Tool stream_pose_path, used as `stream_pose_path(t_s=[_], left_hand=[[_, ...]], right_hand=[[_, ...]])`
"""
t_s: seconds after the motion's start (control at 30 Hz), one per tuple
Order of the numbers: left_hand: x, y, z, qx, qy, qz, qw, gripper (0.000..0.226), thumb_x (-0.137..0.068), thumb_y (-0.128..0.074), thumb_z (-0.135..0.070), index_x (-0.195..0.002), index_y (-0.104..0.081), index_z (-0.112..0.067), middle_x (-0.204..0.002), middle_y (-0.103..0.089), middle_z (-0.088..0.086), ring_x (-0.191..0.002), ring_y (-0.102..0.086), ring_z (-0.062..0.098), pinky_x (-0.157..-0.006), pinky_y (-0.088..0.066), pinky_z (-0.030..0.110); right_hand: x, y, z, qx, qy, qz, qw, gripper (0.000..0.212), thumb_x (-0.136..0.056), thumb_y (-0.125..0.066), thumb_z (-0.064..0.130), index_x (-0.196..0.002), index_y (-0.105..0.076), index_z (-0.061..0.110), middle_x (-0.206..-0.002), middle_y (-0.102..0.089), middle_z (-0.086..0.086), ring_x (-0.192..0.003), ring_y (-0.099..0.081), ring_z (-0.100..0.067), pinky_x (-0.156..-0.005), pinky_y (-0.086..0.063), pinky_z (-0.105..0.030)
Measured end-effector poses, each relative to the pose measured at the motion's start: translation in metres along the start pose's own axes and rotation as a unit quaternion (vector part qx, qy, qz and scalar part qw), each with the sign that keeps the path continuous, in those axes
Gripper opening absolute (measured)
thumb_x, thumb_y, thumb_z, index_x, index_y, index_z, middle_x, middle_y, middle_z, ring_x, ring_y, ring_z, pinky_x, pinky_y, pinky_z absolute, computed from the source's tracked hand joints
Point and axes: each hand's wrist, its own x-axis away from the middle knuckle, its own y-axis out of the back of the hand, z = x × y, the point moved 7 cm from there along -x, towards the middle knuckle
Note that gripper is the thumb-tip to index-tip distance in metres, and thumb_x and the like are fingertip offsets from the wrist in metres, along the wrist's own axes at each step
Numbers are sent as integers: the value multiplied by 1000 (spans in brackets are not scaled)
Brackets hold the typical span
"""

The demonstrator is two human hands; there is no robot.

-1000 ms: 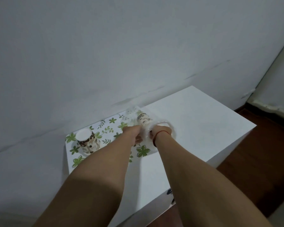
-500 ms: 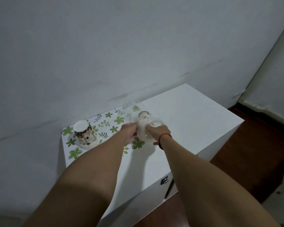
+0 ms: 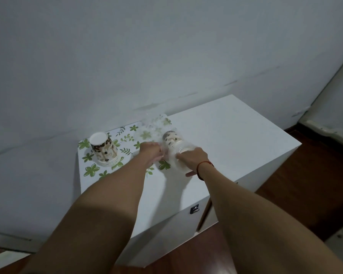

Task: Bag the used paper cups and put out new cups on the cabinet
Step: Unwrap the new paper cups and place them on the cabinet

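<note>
A clear plastic bag [image 3: 156,127] lies across the white cabinet [image 3: 236,139], over a leaf-patterned mat [image 3: 91,171]. Inside the bag is a brown-spotted paper cup [image 3: 171,140] lying on its side. My left hand [image 3: 150,150] pinches the bag's edge at the left of the cup. My right hand [image 3: 192,158] grips the bag and the cup's wide end from the right. A stack of upside-down patterned paper cups [image 3: 104,149] stands on the mat, left of both hands.
The cabinet stands against a pale wall [image 3: 127,66]. A small lock [image 3: 194,210] sits on its front face. Dark wooden floor [image 3: 315,184] lies to the right, with a pale skirting [image 3: 325,131] along the far right wall.
The view has shifted, so the cabinet sits lower and further right in the frame. Both hands stay on the bag with the cup, drawn slightly nearer the mat's front edge.
</note>
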Motion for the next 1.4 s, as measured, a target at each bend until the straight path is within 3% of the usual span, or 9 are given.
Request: stream_pose_path(t_s=[0.13,0.37,0.5,0.63,0.83,0.93,1.1,1.33,1.4], left_hand=[[10,-27,17,66,59,58,994,25,-92,-40,-20,-91,-59,-4,-81,-65,15,-69,-63,27,-55,-55,31],[-4,-15,25,-8,40,-32,999,14,-81,-63,-5,-93,-69,1,-89,-72,13,-67,-67,24,-49,-57,27],[-22,-7,5,-31,7,-94,995,21,-79,-68,-10,-97,-68,1,-105,-72,15,-90,-70,30,-74,-61,37],[-25,0,-11,-61,-21,-112,992,23,-89,-58,-8,-108,-69,-1,-111,-70,17,-90,-68,31,-52,-52,26],[-17,1,11,-90,30,-102,990,74,-87,-41,-60,-130,-51,-1,-122,-63,18,-105,-64,36,-90,-55,42],[11,14,9,-119,3,-158,980,60,-95,-43,-48,-129,-51,1,-125,-60,18,-111,-61,35,-84,-51,36],[24,17,13,-52,-38,-77,995,25,-92,-46,-21,-77,-60,-7,-70,-61,10,-53,-54,16,-36,-41,16],[31,16,25,-102,-23,-55,993,25,-82,-67,-27,-89,-68,-3,-92,-72,12,-83,-70,26,-63,-58,31],[38,16,24,-140,-33,-58,988,33,-85,-61,-33,-95,-66,-3,-95,-70,11,-88,-67,27,-67,-54,29]], right_hand=[[2,-5,-6,-97,-26,-4,995,65,-71,-67,33,-130,-51,9,-124,-56,-8,-96,-64,-27,-53,-60,-33],[1,1,-7,-53,-17,30,998,62,-70,-74,41,-119,-57,8,-118,-58,-8,-96,-63,-26,-50,-58,-30],[5,-3,-6,-14,3,60,998,52,-74,-67,50,-107,-57,11,-112,-58,-8,-87,-62,-25,-56,-61,-36],[3,-1,-12,-15,16,73,997,76,-74,-64,53,-136,-37,19,-122,-53,-9,-79,-59,-24,-50,-58,-36],[-2,-5,-4,51,12,55,997,90,-59,-61,74,-123,-50,11,-117,-59,-7,-102,-62,-26,-73,-58,-36],[-9,-6,4,60,43,10,997,83,-59,-54,74,-108,-63,8,-114,-66,-12,-102,-65,-29,-84,-54,-38],[-13,-21,-3,62,53,71,994,81,-55,-51,66,-128,-51,31,-131,-55,-3,-111,-61,-28,-96,-51,-44],[-5,-25,-4,71,41,46,996,86,-59,-64,67,-122,-48,11,-117,-62,-5,-107,-61,-24,-91,-53,-41],[1,-29,-2,74,42,74,994,58,-69,-70,54,-107,-52,15,-106,-64,-3,-99,-63,-23,-88,-55,-40]])
